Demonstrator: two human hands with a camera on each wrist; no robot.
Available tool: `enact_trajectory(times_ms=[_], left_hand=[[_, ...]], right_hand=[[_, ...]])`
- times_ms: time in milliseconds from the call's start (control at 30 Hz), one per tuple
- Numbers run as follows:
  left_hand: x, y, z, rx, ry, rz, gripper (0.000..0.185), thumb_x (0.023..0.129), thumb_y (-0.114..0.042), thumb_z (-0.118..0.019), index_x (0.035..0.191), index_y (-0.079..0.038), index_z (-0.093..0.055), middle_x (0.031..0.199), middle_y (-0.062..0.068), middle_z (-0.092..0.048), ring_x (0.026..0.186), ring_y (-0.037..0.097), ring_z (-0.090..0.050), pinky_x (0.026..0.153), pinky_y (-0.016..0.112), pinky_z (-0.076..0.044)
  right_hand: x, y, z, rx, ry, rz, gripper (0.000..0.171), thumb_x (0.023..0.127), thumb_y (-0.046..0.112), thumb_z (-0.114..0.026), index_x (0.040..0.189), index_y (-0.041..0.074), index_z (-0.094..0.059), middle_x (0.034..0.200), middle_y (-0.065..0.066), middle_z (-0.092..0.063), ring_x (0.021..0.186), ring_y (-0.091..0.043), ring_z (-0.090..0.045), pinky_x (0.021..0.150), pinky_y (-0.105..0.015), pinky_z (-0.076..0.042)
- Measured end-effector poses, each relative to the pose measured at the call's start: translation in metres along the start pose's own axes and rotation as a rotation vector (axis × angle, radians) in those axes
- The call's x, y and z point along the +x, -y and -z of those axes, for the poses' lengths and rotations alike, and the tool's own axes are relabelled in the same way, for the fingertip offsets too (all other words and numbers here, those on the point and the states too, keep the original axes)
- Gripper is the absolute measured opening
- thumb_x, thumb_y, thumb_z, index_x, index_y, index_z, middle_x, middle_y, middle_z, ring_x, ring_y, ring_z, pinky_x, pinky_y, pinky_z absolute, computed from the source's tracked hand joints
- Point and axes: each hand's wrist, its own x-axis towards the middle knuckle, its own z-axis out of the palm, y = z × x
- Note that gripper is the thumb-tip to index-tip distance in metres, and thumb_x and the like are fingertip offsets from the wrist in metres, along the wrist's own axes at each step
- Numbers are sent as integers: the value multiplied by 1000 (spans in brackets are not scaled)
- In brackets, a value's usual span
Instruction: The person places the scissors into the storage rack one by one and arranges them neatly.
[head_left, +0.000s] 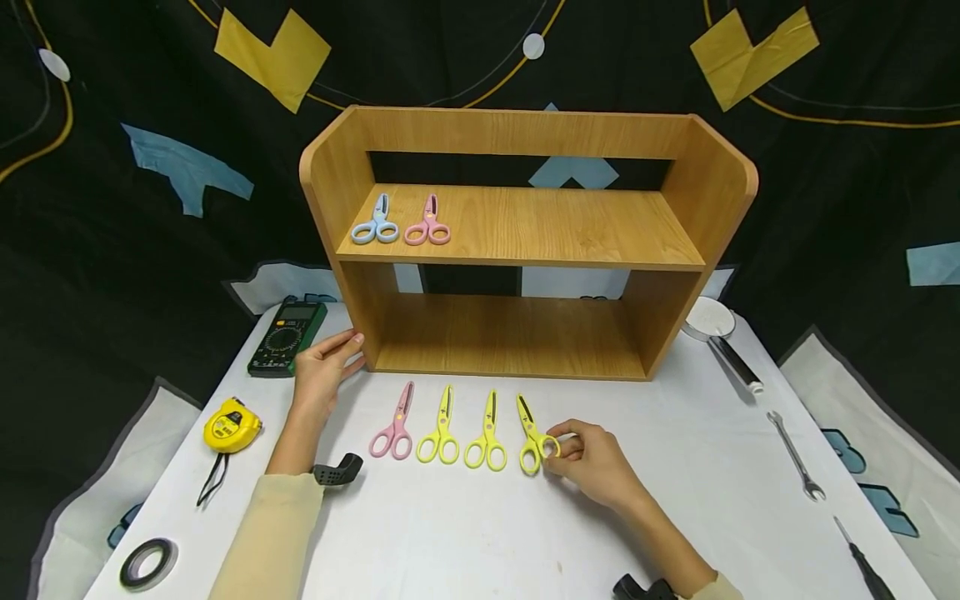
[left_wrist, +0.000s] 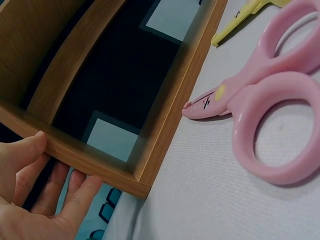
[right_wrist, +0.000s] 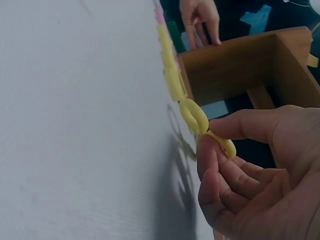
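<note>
My right hand (head_left: pixel 596 462) pinches one handle loop of the rightmost yellow scissors (right_wrist: pixel 194 116) between thumb and fingers. In the right wrist view these scissors are raised off the tabletop, their shadow apart from them. Left of them lie two more yellow scissors (head_left: pixel 489 433) and pink scissors (left_wrist: pixel 272 95), blades pointing at the wooden shelf (head_left: pixel 510 375). My left hand (head_left: pixel 324 371) rests its fingertips against the shelf's left side panel (left_wrist: pixel 95 167), low near the front edge. Blue scissors (head_left: pixel 377 222) and another pair of pink scissors (head_left: pixel 428 223) lie on the upper shelf board's left part.
Left on the white table are a multimeter (head_left: pixel 287 337), a yellow tape measure (head_left: pixel 231 426) and a roll of black tape (head_left: pixel 148 564). Along the right edge lie a magnifying glass (head_left: pixel 723 337), a wrench (head_left: pixel 797 457) and a screwdriver (head_left: pixel 862 560). Dark cloth hangs behind.
</note>
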Motion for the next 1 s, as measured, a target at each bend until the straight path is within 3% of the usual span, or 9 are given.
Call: enact_trajectory(times_ms=[133,300,567,700,833,1000], left_hand=[[-2,-1,0,-3,1,-9,53,92,-22,-79,138,-1,-64,113,-4,-70,109,11,-68,103,42,-57],[-1,-1,0,-2,-7,-20,51,92,-22,-79,137,-1,-65,114,-3,-70,110,12,-69,103,43,-57],[-2,-2,0,-1,-35,3,51,91,-22,-81,136,-4,-67,117,-3,-71,109,11,-69,103,43,-57],[-2,-3,0,-14,-28,-6,50,91,-21,-81,136,-3,-66,114,-4,-72,108,11,-69,102,42,-57],[-1,-3,1,-34,-25,-19,50,91,-20,-81,135,-1,-66,108,-7,-73,106,11,-70,100,41,-58],[1,2,-1,-51,-18,-9,50,90,-18,-81,134,0,-67,104,-8,-73,102,8,-70,101,42,-58]], right_hand=[[-7,7,10,78,23,6,44,83,11,-84,124,3,-68,85,-6,-73,69,-15,-62,55,-21,-50],[-17,30,30,203,60,53,46,86,6,-81,129,1,-65,91,-12,-74,79,-18,-68,70,-23,-60],[-15,106,76,264,-14,300,42,91,6,-79,130,2,-64,100,-13,-76,90,-19,-74,82,-26,-64],[7,153,96,207,-108,355,45,92,12,-80,133,6,-64,99,-6,-76,91,-17,-71,79,-22,-62],[45,195,101,160,-189,318,45,92,14,-80,134,11,-65,97,-4,-75,89,-16,-68,73,-21,-57],[94,227,94,99,-207,251,47,93,15,-78,138,11,-63,99,-7,-72,87,-18,-67,67,-22,-55]])
